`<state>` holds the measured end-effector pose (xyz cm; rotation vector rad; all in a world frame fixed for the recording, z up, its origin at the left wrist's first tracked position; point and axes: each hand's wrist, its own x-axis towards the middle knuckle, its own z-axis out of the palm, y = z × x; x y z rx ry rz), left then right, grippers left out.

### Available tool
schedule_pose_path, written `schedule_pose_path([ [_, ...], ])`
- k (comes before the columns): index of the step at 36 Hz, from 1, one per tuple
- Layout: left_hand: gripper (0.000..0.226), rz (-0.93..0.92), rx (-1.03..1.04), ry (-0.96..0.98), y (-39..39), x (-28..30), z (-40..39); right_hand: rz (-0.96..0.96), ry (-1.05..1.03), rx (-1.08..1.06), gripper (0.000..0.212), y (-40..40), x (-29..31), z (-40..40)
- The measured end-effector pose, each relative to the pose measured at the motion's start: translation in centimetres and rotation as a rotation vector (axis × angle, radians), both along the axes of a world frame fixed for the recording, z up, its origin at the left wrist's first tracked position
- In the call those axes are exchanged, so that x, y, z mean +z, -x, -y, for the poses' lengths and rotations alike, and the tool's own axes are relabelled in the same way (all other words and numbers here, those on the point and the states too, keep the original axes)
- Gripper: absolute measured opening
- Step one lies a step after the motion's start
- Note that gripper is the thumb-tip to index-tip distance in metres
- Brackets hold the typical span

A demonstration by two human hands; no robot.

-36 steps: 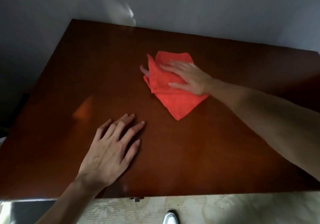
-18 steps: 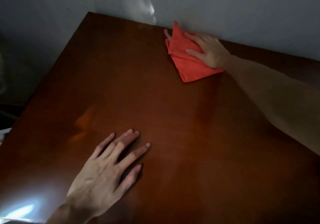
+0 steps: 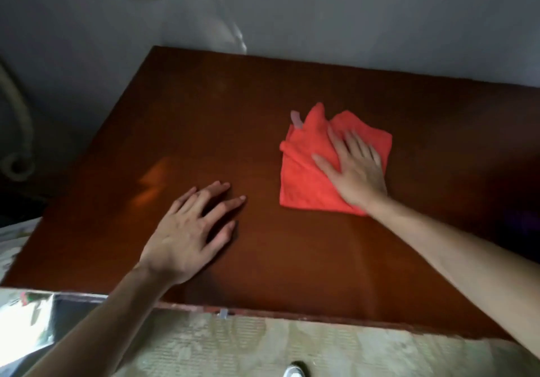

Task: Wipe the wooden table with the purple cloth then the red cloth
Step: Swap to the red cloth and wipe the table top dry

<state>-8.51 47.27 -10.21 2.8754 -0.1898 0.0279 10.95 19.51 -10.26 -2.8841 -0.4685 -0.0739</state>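
So since half a second ago the red cloth [image 3: 318, 169] has come back from the far edge by the wall toward the middle-right of the wooden surface [image 3: 204, 108], dragged there under the right hand [image 3: 355, 172].

Head view, the only one: the right hand lies flat on the cloth, fingers [image 3: 347, 146] spread and pressing down, not pinching; one fingertip pokes out past the far-left fold. The left hand [image 3: 187, 230] is flat on bare wood, near-left, fingers fanned, holding nothing. No purple cloth in sight.

The cloth looks soft, light and floppy, so I'd guess it bunches easily; a flat palm over its middle seems the best hold. It's folded roughly square, the long axis running near to far, with a peaked corner pointing far.
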Motion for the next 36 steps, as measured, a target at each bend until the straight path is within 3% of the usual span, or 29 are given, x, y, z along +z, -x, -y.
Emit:
schedule_pose_path([
  [8, 0.052, 0.026, 0.038, -0.079, 0.8, -0.2, 0.4, 0.029, -0.034, 0.223, 0.078, 15.9, -0.5, 6.1],
  [14, 0.042, 0.131, 0.217, -0.027, -0.4, 0.6, 3.8, -0.039, -0.004, 0.452, 0.075, 16.8, 0.2, 9.1],
  [18, 0.031, 0.218, 0.308, 0.174, -3.0, 1.0, 8.3, -0.105, -0.043, 0.547, 0.072, 14.2, 0.7, 9.4],
  [23, 0.035, 0.181, 0.294, 0.353, -5.4, 0.3, 13.1, -0.086, -0.001, 0.609, 0.072, 5.9, 0.7, 10.0],
  [30, 0.053, 0.084, 0.093, 0.147, -5.7, -0.3, 14.7, -0.083, 0.071, 0.528, 0.086, -9.7, 1.1, 10.1],
  [36, 0.054, -0.028, 0.017, 0.048, -6.1, 0.1, 14.7, -0.09, 0.125, 0.481, 0.094, -19.6, 1.8, 9.2],
])
